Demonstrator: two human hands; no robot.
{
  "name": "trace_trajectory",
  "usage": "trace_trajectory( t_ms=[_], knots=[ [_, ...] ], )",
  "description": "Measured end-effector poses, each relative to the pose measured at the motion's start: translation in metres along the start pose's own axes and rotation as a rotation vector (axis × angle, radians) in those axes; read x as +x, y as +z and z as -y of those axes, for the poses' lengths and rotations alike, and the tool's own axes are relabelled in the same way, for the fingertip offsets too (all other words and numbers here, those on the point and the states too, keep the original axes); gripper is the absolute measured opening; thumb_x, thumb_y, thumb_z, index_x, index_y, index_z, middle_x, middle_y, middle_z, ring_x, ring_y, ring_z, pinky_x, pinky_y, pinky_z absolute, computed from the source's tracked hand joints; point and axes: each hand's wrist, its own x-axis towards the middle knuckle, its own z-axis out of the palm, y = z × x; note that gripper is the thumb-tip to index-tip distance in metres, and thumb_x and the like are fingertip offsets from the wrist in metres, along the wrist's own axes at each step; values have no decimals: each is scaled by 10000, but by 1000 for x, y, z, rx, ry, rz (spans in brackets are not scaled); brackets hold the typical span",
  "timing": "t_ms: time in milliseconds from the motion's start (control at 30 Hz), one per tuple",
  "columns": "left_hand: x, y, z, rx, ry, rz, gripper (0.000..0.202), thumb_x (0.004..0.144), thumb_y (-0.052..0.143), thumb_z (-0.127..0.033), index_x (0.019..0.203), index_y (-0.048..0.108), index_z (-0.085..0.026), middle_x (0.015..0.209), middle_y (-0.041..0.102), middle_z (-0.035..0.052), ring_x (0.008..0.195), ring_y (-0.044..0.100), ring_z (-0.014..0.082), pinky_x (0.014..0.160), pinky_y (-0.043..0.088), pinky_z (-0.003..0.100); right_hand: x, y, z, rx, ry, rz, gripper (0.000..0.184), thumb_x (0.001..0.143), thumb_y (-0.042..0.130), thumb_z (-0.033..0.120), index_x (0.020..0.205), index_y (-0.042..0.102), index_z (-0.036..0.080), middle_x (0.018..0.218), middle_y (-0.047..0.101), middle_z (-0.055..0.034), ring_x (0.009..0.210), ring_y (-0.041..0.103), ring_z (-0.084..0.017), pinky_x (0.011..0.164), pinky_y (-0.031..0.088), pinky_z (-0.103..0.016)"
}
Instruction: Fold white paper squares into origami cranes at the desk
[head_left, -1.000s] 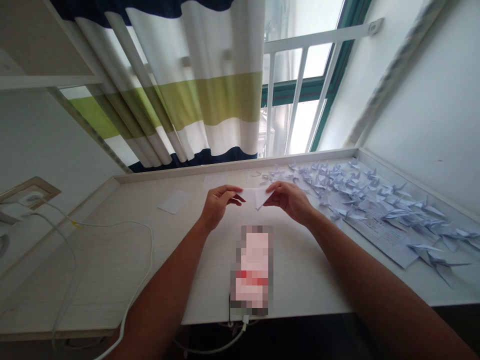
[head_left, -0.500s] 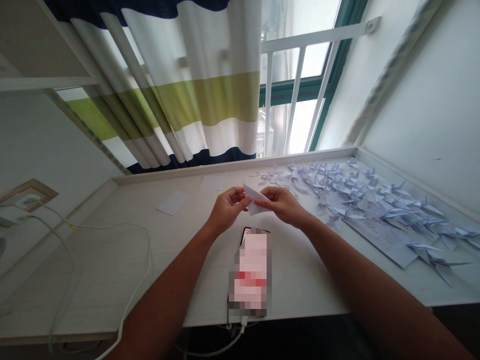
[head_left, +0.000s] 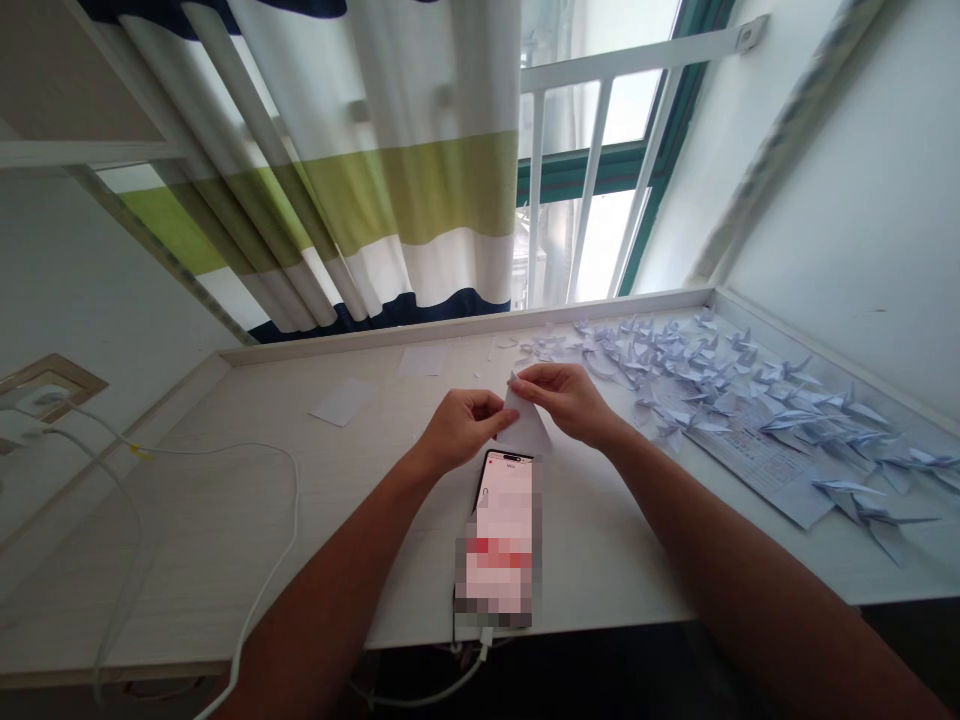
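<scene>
A folded piece of white paper (head_left: 525, 430), roughly triangular, is held up between both hands above the desk. My left hand (head_left: 469, 425) pinches its left edge between thumb and fingers. At the paper's upper tip, my right hand (head_left: 562, 395) grips with thumb and forefinger. Just below the paper, a phone (head_left: 504, 520) lies face up with its screen lit and partly blurred. Many folded paper cranes (head_left: 660, 360) are spread over the right side of the desk, some on a printed sheet (head_left: 757, 465).
Two flat white paper pieces, one nearer (head_left: 343, 400) and one farther (head_left: 421, 360), lie on the desk (head_left: 187, 520) to the left. A white cable (head_left: 296, 500) runs down the left side. A raised rim (head_left: 360, 335) borders the back, before a curtain (head_left: 405, 190).
The paper has turned so its tip points up, and it sits slightly lower. My right hand has shifted up to that tip; my left hand has dropped a little.
</scene>
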Motion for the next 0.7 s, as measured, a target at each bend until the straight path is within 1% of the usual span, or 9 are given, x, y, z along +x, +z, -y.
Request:
trace_trajectory(
  t_ms=[167, 300, 367, 433, 533, 600, 700],
  knots=[
    [-2, 1, -4, 7, -3, 33, 237, 825, 781, -363, 751, 737, -142, 678, 711, 39, 609, 640, 137, 571, 484, 244, 0, 0, -3, 22, -12, -35, 252, 808, 818, 458, 822, 792, 208, 830, 763, -39, 764, 664, -176, 721, 529, -319],
    [-2, 1, -6, -18, -31, 80, 241, 819, 791, -379, 770, 755, -146, 700, 728, 49, 615, 650, 143, 575, 494, 251, 0, 1, -3, 12, -63, -79, 236, 808, 819, 449, 823, 794, 215, 818, 755, -34, 763, 652, -172, 722, 524, -316],
    [-2, 1, -7, -54, -42, 67, 247, 803, 807, -385, 765, 755, -146, 700, 729, 48, 621, 652, 144, 583, 502, 254, 0, 2, -2, 17, -77, -95, 254, 812, 809, 468, 825, 787, 215, 814, 748, -33, 762, 649, -172, 717, 524, -315],
    [-1, 1, -8, -92, -43, 29, 257, 779, 826, -392, 751, 754, -147, 688, 725, 44, 614, 647, 144, 584, 506, 256, 0, 2, 0, -5, -68, -91, 294, 833, 777, 505, 845, 782, 212, 833, 750, -40, 776, 653, -179, 721, 526, -317],
    [0, 0, -9, -123, -49, -32, 276, 746, 847, -406, 725, 751, -148, 668, 718, 41, 603, 635, 144, 580, 506, 259, -1, 2, 3, -120, -46, -56, 360, 861, 727, 553, 836, 773, 198, 833, 751, -52, 772, 649, -192, 701, 518, -321],
    [0, -1, -9, -128, -59, -46, 282, 735, 853, -411, 718, 752, -148, 666, 716, 41, 605, 631, 146, 580, 503, 261, -2, 2, 4, -179, -50, -44, 385, 869, 708, 567, 813, 760, 190, 804, 739, -54, 754, 638, -195, 679, 509, -320],
    [1, -1, -9, -137, -62, -55, 285, 731, 853, -414, 710, 753, -148, 662, 711, 41, 605, 624, 144, 580, 494, 260, -3, 1, 5, -171, -35, -41, 407, 872, 690, 583, 805, 741, 186, 791, 727, -52, 737, 629, -189, 655, 502, -311]
  ],
)
